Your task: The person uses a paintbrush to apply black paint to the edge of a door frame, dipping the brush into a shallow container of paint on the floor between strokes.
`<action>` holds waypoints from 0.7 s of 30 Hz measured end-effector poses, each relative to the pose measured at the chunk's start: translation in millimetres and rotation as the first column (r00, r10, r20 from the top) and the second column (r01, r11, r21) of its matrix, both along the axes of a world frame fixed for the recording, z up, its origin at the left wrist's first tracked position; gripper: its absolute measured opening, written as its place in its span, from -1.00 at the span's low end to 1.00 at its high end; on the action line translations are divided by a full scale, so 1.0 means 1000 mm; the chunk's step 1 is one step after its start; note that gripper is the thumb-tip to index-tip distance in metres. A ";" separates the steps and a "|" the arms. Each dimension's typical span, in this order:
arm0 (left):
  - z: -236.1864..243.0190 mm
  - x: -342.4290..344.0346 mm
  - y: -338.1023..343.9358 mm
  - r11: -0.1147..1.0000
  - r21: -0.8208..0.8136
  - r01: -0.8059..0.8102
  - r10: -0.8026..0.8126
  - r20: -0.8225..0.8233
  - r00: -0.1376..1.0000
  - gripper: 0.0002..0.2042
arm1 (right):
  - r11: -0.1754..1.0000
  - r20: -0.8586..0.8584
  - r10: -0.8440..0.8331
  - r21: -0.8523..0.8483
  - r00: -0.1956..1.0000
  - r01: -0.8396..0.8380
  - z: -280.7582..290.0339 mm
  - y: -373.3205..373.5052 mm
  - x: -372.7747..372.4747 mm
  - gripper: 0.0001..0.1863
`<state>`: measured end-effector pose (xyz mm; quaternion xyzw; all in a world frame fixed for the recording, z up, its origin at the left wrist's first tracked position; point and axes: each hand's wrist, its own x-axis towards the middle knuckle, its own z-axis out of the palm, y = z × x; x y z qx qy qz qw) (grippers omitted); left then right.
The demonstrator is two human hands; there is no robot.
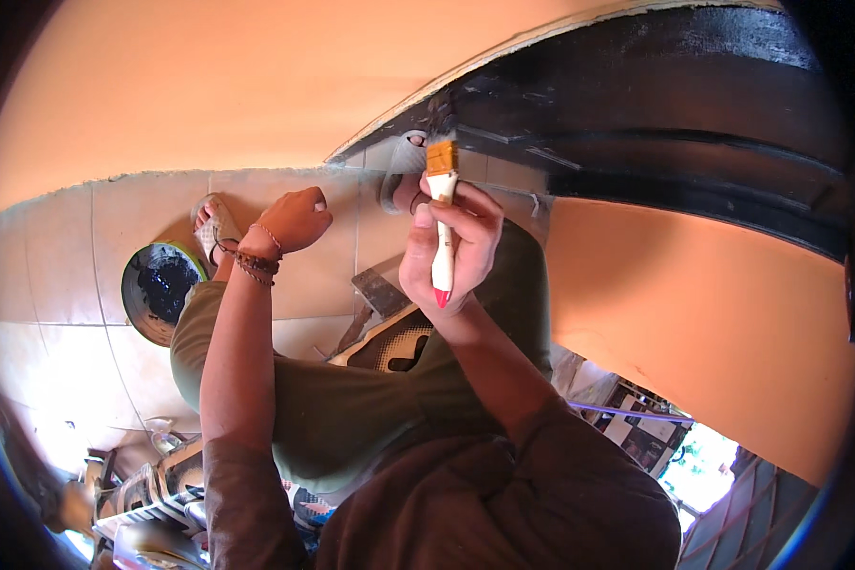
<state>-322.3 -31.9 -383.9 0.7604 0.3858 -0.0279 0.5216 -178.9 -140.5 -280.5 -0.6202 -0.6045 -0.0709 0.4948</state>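
Note:
My right hand (470,233) grips a flat paintbrush (442,160) by its white, red-tipped handle, thumb and fingers closed round it. The bristles are dark with paint and point away from me, overlapping the near-left part of a black-painted door or panel (627,100); whether they press on it I cannot tell. My left hand (296,223), with bracelets at the wrist, is curled into a loose fist above the tiled floor, and nothing shows in it. To its left stands a round container (135,309) with black paint (166,285) inside.
An orange wall (209,85) rises from the tiles (52,275) ahead, and another orange wall (693,304) stands at the right. My sandalled feet (217,223) are by the wall's foot. Beneath me is a low wooden seat (380,347). Assorted clutter (152,494) lies behind at lower left.

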 end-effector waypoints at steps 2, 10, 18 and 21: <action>0.001 0.001 0.001 1.000 -0.005 0.000 0.000 -0.018 1.000 -0.71 | 0.997 0.000 -0.009 0.074 1.000 0.009 0.006 0.006 0.000 -0.80; 0.005 0.005 0.005 1.000 0.002 -0.008 0.008 0.022 1.000 -0.72 | 0.998 0.028 -0.027 -0.047 0.999 0.028 -0.030 0.002 0.005 -0.79; 0.002 0.002 0.002 1.000 0.018 -0.012 0.012 0.010 1.000 -0.72 | 0.998 0.038 -0.029 0.059 0.999 0.027 -0.009 0.008 0.001 -0.76; 0.003 0.003 0.004 1.000 0.009 -0.006 0.006 0.009 1.000 -0.71 | 0.998 0.114 -0.052 -0.022 0.992 0.055 -0.029 0.009 0.002 -0.72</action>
